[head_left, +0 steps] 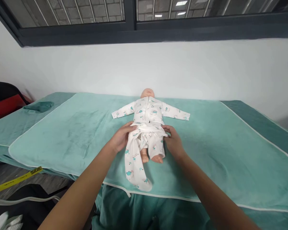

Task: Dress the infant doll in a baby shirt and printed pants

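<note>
A baby doll lies on its back on the green bed cover, head toward the wall. It wears a white printed top with both sleeves spread out sideways. White printed pants are bunched around its hips and thighs. On the right, one pant leg covers the doll's leg down to the ankle; on the left, the other trails loose past the bare foot. My left hand pinches the pants' waistband at the left hip. At the right hip, my right hand grips the same waistband, its fingertips partly hidden by cloth.
The light green cover has white piping and lies over a darker green bed. Behind it stands a white wall with a dark-framed window. A red and black item sits far left. A yellow strap and pale cord are lower left.
</note>
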Demonstrator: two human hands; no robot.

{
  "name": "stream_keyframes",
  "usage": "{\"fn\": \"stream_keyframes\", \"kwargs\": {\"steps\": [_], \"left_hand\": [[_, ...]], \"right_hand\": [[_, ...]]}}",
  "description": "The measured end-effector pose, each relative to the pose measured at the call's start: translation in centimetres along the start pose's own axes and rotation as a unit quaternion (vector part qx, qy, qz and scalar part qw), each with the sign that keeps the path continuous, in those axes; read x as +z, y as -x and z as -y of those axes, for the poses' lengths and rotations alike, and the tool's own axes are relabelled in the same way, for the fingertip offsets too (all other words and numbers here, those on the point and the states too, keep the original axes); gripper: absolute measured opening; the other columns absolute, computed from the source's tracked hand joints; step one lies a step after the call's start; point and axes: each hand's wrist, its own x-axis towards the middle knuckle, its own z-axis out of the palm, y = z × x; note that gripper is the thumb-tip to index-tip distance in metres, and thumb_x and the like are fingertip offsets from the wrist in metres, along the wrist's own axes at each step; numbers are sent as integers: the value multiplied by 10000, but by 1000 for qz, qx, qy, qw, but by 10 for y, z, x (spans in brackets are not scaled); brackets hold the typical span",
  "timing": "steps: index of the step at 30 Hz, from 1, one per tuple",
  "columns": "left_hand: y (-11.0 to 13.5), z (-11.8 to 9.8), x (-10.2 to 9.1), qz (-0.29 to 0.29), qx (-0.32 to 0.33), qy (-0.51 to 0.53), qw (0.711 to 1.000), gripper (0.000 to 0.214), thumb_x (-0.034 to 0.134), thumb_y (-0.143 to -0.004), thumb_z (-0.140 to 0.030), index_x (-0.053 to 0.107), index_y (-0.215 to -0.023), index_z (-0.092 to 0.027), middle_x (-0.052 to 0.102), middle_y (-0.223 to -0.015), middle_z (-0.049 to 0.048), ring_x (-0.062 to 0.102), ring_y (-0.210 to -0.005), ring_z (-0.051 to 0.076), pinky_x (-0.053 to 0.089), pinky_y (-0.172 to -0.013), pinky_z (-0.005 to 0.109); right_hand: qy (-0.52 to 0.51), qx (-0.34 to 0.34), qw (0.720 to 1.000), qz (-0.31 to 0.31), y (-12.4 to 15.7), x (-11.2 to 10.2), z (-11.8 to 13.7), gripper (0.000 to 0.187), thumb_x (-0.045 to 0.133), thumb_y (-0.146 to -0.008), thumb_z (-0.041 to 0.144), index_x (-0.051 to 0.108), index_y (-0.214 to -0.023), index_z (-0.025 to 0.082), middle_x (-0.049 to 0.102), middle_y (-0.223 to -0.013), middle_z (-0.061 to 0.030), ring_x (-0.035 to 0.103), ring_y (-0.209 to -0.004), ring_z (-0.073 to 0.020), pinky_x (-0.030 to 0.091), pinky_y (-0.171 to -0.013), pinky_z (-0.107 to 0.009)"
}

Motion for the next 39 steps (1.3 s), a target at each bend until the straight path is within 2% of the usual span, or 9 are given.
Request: {"fn": "stream_keyframes", "kwargs": {"steps": [4,10,15,20,22,26,30,36,39], "left_hand": [[0,5,5,-16,18,-5,1000,295,797,-675,-268,673,-914,-148,687,-858,30,629,-778,159,463,-730,256],[0,-4,40,-32,59,-68,995,286,774,-729,-376,666,-891,-167,665,-805,7,593,-680,124,451,-669,241],[1,-2,33,-89,78,-132,984,324,747,-741,-451,665,-852,-158,641,-762,1,546,-638,112,420,-614,223],[11,7,14,48,-6,-215,975,337,770,-725,-423,693,-904,-148,658,-741,16,542,-602,125,373,-547,227],[9,9,13,48,3,-182,982,321,786,-714,-383,696,-902,-138,685,-781,37,589,-659,151,412,-594,239],[-8,13,16,-75,65,-19,995,334,765,-725,-369,686,-968,-153,716,-818,46,636,-710,179,468,-669,275],[-22,18,17,-115,48,30,992,382,792,-685,-369,689,-970,-136,729,-834,62,639,-688,182,463,-636,275],[-2,20,14,-16,23,-80,996,405,776,-724,-426,708,-992,-129,733,-903,76,635,-763,175,461,-697,268],[8,18,19,19,19,-116,993,411,828,-666,-330,712,-1007,-132,734,-963,77,649,-866,215,476,-780,296]], "right_hand": [[81,-83,987,113,0,3,40,454,535,-759,233,555,-1212,260,528,-1343,-54,458,-1279,-228,341,-1093,-401],[172,-23,953,249,-22,28,92,400,659,-775,469,638,-1089,221,679,-1089,-40,599,-1018,-250,456,-883,-388],[84,60,963,250,-40,28,89,250,691,-720,398,647,-848,187,667,-804,-3,607,-754,-190,457,-652,-287],[-65,121,973,185,-46,25,76,205,675,-705,346,611,-827,193,627,-729,10,566,-655,-154,439,-579,-259],[-86,126,971,185,-45,26,73,252,688,-724,382,625,-878,192,659,-799,-7,594,-708,-166,462,-609,-268],[-11,101,953,285,-43,27,74,435,771,-690,458,656,-1016,195,704,-1003,-40,640,-888,-222,502,-734,-321],[95,87,909,396,-45,25,78,458,813,-660,424,699,-1054,219,715,-1072,-35,638,-1001,-265,494,-842,-373],[-121,131,952,248,-49,26,69,480,767,-704,416,638,-1118,210,711,-1088,-60,657,-981,-243,523,-823,-356],[-117,121,966,197,-49,32,64,458,741,-725,454,634,-1102,215,716,-1054,-53,657,-934,-227,526,-787,-338]]}}
